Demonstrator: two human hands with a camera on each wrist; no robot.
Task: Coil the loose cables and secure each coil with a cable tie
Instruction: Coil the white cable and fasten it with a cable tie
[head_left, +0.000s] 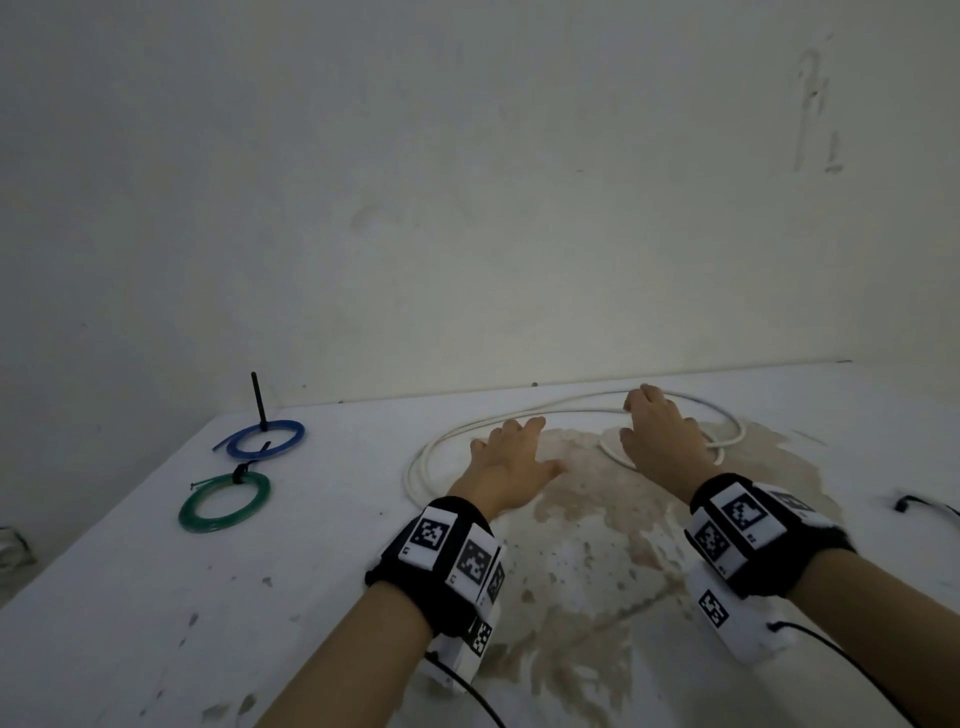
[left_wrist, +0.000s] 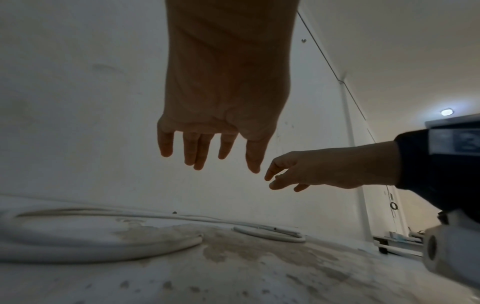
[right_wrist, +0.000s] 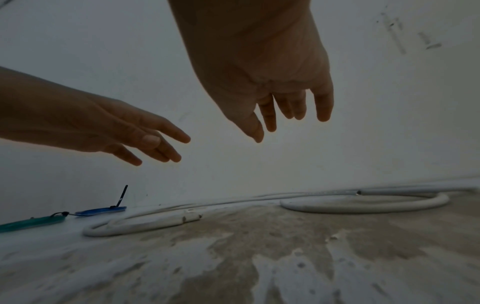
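A long white cable (head_left: 415, 465) lies loose on the white table (head_left: 311, 571) in wide loops near the wall. My left hand (head_left: 511, 452) hovers above its left loop, fingers spread and empty. Over the cable's right loops my right hand (head_left: 654, 426) also holds nothing; its fingers hang relaxed. The wrist views show both hands (left_wrist: 207, 152) (right_wrist: 275, 117) clear of the cable (left_wrist: 103, 244) (right_wrist: 145, 224). At the left lie a blue coil (head_left: 265, 439) and a green coil (head_left: 226, 501), each bound with a black cable tie.
A wall runs along the table's far edge, close behind the cable. A brown worn patch (head_left: 587, 519) covers the table under my hands. A small black piece (head_left: 909, 504) lies at the table's right edge. The blue coil's tie tail (head_left: 258, 400) sticks straight up.
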